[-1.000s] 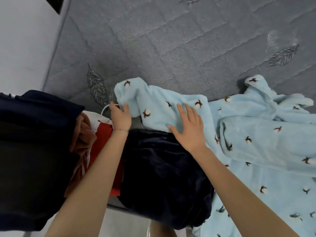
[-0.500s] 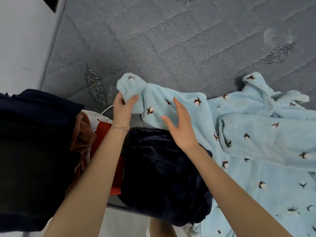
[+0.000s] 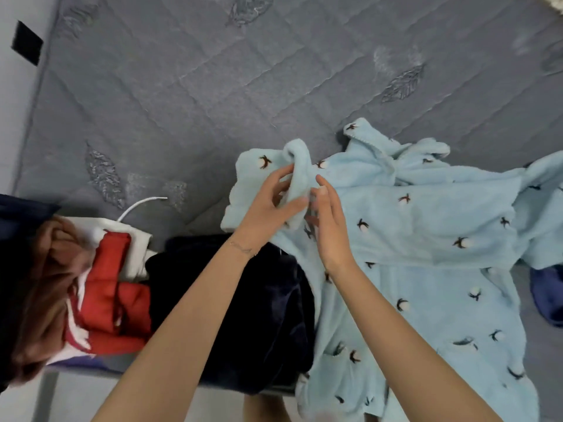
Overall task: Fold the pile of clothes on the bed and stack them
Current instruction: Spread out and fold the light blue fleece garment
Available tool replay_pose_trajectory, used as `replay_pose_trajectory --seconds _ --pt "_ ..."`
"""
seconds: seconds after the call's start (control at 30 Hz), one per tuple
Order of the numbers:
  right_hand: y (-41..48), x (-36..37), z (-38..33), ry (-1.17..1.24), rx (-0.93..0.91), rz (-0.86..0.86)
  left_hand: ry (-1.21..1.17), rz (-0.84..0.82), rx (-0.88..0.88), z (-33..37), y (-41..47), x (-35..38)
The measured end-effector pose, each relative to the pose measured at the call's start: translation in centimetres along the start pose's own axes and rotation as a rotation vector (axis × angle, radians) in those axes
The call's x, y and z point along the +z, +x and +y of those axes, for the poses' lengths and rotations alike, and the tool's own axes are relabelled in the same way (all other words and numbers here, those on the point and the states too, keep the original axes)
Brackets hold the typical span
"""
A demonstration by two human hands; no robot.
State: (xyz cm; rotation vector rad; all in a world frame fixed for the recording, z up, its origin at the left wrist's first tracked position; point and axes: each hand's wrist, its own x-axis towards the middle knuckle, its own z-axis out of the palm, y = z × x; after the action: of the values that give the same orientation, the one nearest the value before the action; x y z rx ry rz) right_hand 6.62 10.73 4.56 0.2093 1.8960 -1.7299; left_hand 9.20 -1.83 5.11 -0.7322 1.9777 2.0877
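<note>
The left hand [image 3: 268, 205] grips the rolled sleeve end of the light blue fleece robe with brown cotton-flower motifs [image 3: 426, 239], which lies spread on the grey quilted mattress [image 3: 213, 86]; the right hand [image 3: 330, 229] meets the same fold, though I cannot tell whether it pinches it. A dark navy plush garment [image 3: 259, 315] lies just left of the robe

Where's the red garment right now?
Head view, lower left: the red garment lies between the brown cloth on its left and the dark navy fleece on its right. The left hand and right hand are further right, at the light blue robe.
</note>
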Motion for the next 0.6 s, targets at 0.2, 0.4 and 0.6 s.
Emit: replay_pose_trajectory --seconds 0.2,0.4,0.6 --pt "1.0 -13.5 -0.3 0.147 0.165 0.043 0.092 -0.071 0.003 -0.5 0.6 14.3" --pt "2.6 -26.5 -0.5 0.181 0.229 0.143 0.004 -0.11 0.021 -0.8 1.7 28.7" --pt "3.6 -33.8 1.1 0.042 0.171 0.279 0.229 0.169 0.254 -2.5 1.6 34.6"
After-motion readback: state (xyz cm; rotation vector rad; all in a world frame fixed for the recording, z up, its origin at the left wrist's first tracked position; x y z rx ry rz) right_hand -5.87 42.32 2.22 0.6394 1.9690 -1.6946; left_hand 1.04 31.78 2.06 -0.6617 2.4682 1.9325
